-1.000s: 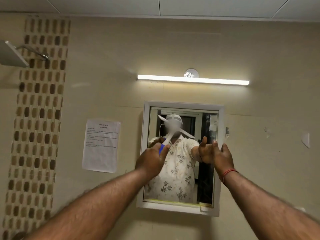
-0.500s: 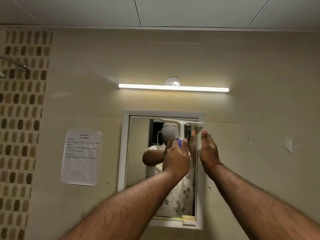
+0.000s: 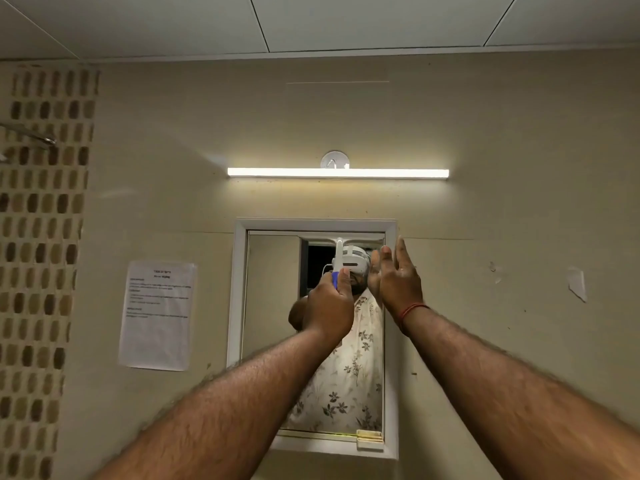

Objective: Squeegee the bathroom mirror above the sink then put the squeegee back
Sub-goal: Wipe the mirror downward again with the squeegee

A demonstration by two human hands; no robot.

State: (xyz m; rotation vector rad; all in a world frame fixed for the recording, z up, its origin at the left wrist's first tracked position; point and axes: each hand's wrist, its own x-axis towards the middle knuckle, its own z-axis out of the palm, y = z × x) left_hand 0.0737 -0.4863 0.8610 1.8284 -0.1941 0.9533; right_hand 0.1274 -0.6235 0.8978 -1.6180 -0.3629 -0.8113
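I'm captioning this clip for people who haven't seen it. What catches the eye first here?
The glowing white tube light on the beige wall, straight above the white-framed mirror. Next, two bare arms reaching up: the left hand grips a white, blue-handled squeegee at the glass's top edge, while the open right hand is raised by the frame's right side.

mirror (image 3: pixel 273 306): glossy glass, smooth white frame | squeegee (image 3: pixel 339 252): white plastic, blue handle | wall (image 3: pixel 502 133): matt beige, scuffed | notice (image 3: pixel 157 315): matt paper | mosaic strip (image 3: pixel 41 237), left edge: glossy brown tiles
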